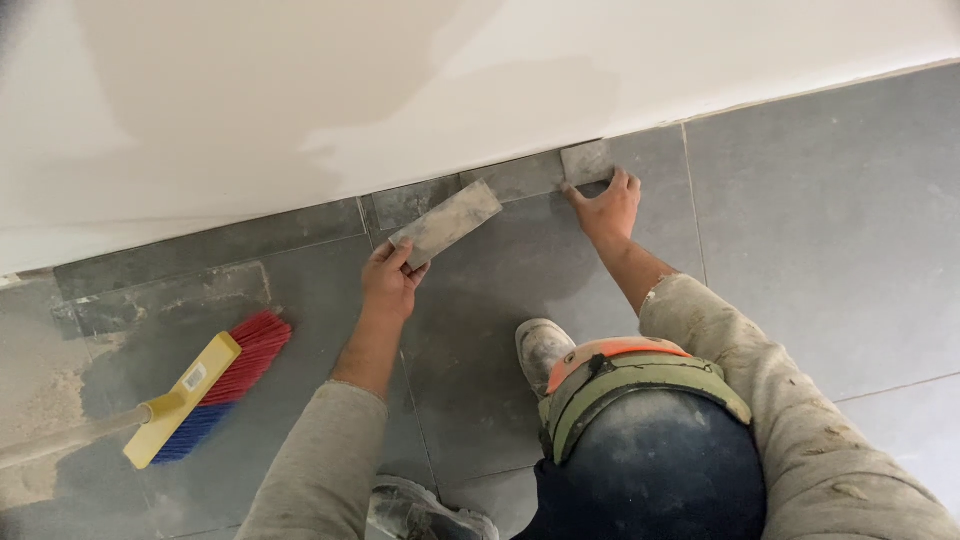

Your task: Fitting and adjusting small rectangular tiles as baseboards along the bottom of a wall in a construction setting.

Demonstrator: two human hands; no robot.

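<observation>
My left hand [390, 280] grips a small rectangular grey tile piece [446, 222], dusty with mortar, held tilted just off the grey floor near the base of the white wall [300, 110]. My right hand [606, 207] rests on the floor with its fingers spread, touching the end of a grey skirting tile strip [540, 172] set along the wall's foot. The held piece hovers in front of that strip, beside another skirting piece [405, 202].
A broom with a yellow head and red and blue bristles [205, 395] lies on the floor at the left, by a mortar-smeared patch [40, 380]. My knee with a green and orange knee pad [640, 385] and dusty shoes [540, 350] sit below. Large grey floor tiles [820, 230] extend right.
</observation>
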